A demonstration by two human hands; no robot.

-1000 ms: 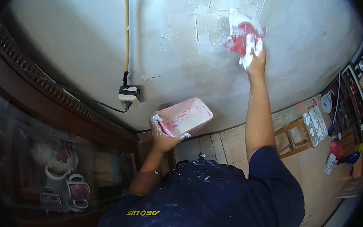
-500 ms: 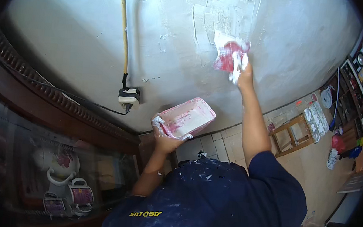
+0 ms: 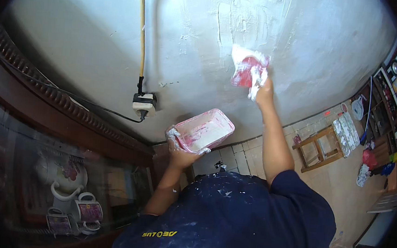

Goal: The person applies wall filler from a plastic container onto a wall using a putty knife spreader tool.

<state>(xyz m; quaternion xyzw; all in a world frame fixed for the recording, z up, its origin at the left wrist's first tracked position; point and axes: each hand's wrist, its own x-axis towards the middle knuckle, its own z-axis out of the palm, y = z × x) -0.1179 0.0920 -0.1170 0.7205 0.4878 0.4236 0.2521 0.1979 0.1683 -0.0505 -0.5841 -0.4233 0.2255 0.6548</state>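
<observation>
My right hand [image 3: 263,88] is raised against the white plastered wall [image 3: 307,44] and grips a red plastic scraper [image 3: 247,69] smeared with white putty, its blade flat on the wall beside fresh ridged strokes. My left hand [image 3: 180,151] holds a pink rectangular tray [image 3: 205,130] coated with white putty at chest height, just off the wall. Both hands carry putty smears. My dark blue shirt [image 3: 233,220] is spattered white.
A yellow cable [image 3: 142,31] runs down the wall to a white socket box [image 3: 144,104] left of the tray. A dark wooden cabinet [image 3: 64,113] with glass doors and floral cups stands at left. A wooden stool [image 3: 320,147] sits on the floor at right.
My right hand has drawn the scraper down and to the left across the wall. The tray in my left hand has stayed about where it was.
</observation>
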